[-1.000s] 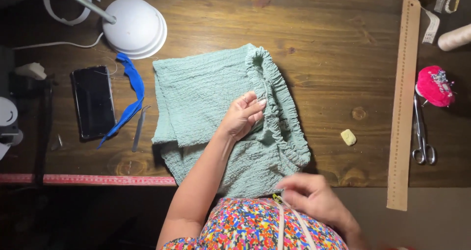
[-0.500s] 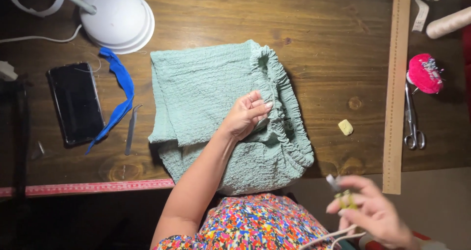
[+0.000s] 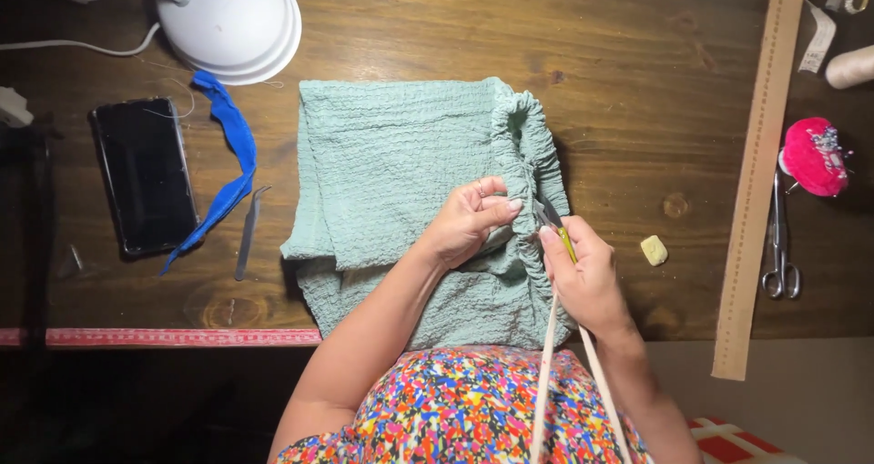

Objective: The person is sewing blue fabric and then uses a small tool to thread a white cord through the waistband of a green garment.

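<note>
Hands: two, left (image 3: 464, 223), right (image 3: 587, 277)
Green garment (image 3: 401, 173): one
Phone (image 3: 144, 177): one
Lamp (image 3: 232, 18): one
Wooden ruler (image 3: 756, 182): one
Scissors (image 3: 779, 245): one pair
Pincushion (image 3: 810, 156): one
Tweezers (image 3: 248, 230): one

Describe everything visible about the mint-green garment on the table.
The mint-green garment looks like soft, crinkle-textured fabric, folded and lying flat on the dark wooden table. A gathered, ruffled band runs down its right edge. Its near edge reaches the table's front edge. The left hand pinches the band midway, while the right hand brings a small yellow-handled tool to the same spot. A pale cord trails from the right hand toward the person's body.
</note>
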